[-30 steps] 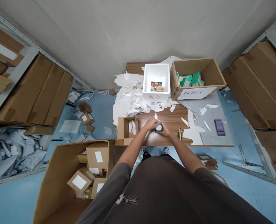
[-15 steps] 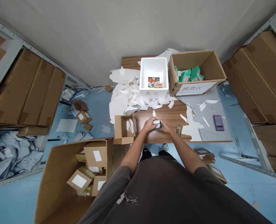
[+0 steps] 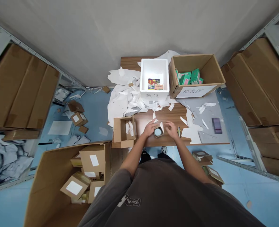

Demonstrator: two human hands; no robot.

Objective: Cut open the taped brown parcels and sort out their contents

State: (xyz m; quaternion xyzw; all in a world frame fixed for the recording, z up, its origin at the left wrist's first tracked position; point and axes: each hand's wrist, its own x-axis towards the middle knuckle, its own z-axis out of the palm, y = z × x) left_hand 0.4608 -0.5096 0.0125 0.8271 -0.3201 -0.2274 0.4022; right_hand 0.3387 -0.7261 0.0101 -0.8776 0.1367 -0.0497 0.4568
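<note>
A small open box (image 3: 158, 136) stands on the wooden table with its white-lined flap (image 3: 162, 126) raised. Inside it is a round, pale blue-topped item (image 3: 157, 132) like a jar or tin. My left hand (image 3: 149, 128) holds the box at its left side, fingers reaching past the far corner. To the right, my right hand (image 3: 171, 129) is apart from the box, its fingers loosely bent and spread, with nothing visible in them. A yellow-and-black utility knife (image 3: 179, 131) lies just beyond that hand.
An opened carton (image 3: 118, 130) with paper inside stands left on the table (image 3: 174, 111). Behind are a white foam bin (image 3: 144, 95) and a carton (image 3: 173, 91) of green boxes (image 3: 195, 76). Torn paper (image 3: 116, 104) litters the tabletop. A large carton (image 3: 39, 189) of parcels is at lower left.
The small box's flap came up, and its round pale top shows more fully now. My right hand has let go and moved off to the right; my left hand stays at the box.
</note>
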